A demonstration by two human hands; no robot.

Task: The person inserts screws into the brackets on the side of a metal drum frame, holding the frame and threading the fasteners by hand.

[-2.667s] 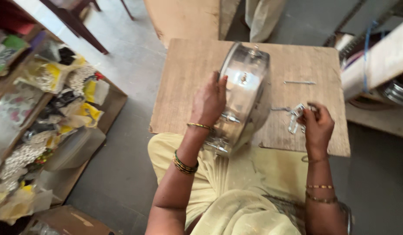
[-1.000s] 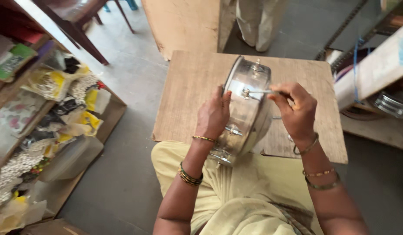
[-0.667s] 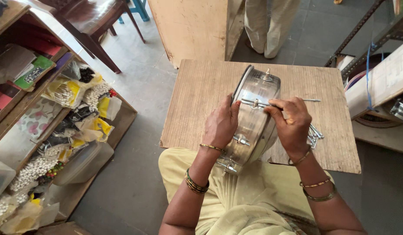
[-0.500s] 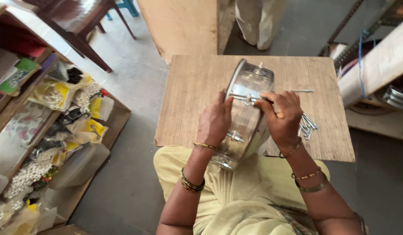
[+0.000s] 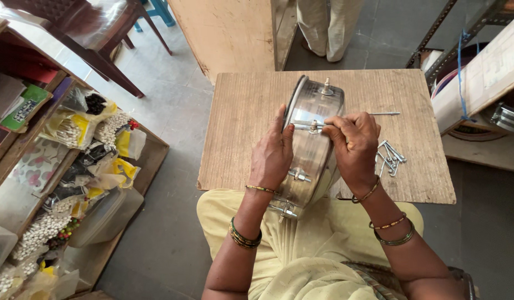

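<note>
Shiny metal drum frame (image 5: 311, 150) standing on its edge between lap and wooden table (image 5: 240, 133), left hand (image 5: 272, 155) flat against its side – holding it, right hand (image 5: 354, 147) fingers pinching a thin rod (image 5: 305, 126) at the frame, loose metal hooks (image 5: 389, 157) lying near the right hand.

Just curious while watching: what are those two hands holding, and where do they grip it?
The left hand steadies a shiny round metal drum frame by its rim; the right hand pinches a thin metal rod at a side lug.

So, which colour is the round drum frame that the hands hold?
The drum frame is shiny silver metal, seen best in the head view.
</note>
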